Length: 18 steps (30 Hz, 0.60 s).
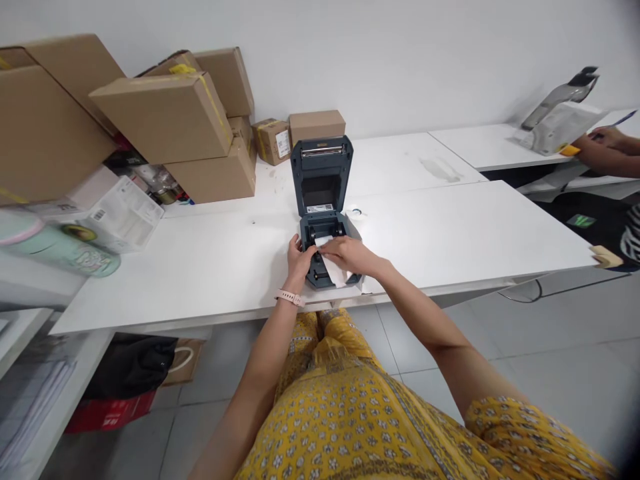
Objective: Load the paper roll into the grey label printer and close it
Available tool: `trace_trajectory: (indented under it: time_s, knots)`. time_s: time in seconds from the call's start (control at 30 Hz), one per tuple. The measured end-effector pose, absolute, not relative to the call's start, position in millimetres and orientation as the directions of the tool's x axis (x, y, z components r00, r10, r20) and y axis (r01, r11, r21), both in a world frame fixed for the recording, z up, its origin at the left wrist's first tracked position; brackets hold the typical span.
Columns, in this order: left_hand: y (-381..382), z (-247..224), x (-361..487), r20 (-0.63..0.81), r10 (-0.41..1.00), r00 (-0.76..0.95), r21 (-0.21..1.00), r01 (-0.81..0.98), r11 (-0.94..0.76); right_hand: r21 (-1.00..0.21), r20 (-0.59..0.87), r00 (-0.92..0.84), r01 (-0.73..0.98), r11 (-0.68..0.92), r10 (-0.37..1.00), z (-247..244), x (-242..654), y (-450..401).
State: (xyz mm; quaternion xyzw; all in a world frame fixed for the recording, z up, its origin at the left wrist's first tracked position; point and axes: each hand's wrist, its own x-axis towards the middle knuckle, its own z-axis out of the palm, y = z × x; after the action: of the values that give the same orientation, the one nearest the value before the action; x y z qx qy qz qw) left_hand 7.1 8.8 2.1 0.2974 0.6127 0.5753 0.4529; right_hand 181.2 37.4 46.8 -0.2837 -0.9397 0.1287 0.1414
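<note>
Head view: at the far left is a green bottle (75, 250), with brown boxes (173, 120) up beside it. Mid-frame, the left hand (300, 259) touches the left side of an open dark machine (323, 200) on the white surface (440, 247); I can't tell if it grips. White paper (339, 275) sits inside the machine. The right hand (349, 255) touches the paper, its fingers bent; I can't tell if they pinch.

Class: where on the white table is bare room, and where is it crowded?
Bare: the tabletop between the mint bottle and the left hand, and the stretch from the right hand toward its right end. Crowded: back left, under stacked cartons, and the open device, with both hands at it.
</note>
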Motion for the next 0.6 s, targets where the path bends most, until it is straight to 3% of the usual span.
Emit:
trace_trajectory:
  time_s: [0.2,0.6]
  knots:
    - [9.5,-2.4,6.2,-0.198,0.89,-0.411,0.978,-0.142,0.152,-0.391,0.341,-0.649,0.56,0.73,0.68,25.8,188.4,-24.4]
    - [12.3,-6.6,4.0,-0.193,0.89,-0.412,0.981,-0.084,0.174,-0.381,0.452,-0.605,0.534,0.755,0.656,11.9,189.2,-53.1]
